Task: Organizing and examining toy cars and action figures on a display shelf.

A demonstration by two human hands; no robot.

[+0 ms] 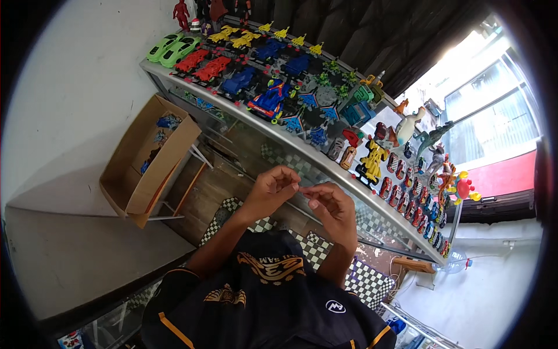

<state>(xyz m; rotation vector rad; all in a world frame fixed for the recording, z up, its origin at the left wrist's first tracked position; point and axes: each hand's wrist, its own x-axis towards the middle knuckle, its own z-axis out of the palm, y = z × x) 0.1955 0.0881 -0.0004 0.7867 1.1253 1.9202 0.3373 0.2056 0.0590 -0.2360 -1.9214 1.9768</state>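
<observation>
My left hand [272, 192] is raised in front of my chest, its thumb and index finger brought together. Close beside it, my right hand [333, 209] has curled fingers, and its index fingertip meets the left fingertips. Whether something tiny is pinched there is too small to tell. Both hands are in front of the near edge of a glass display counter [301, 146]. Nearest on its top are a blue toy race car [270, 100], blue toy jets [292, 123], a tan toy car [348, 157] and a yellow toy buggy [372, 162].
An open cardboard box [152, 174] with blue toys inside stands on the left by the wall. Several small toy cars [403, 203] line the counter's right end, near toy dinosaurs [431, 135]. Checkered mats [370, 281] lie on the floor. A plastic bottle [455, 261] is at the right.
</observation>
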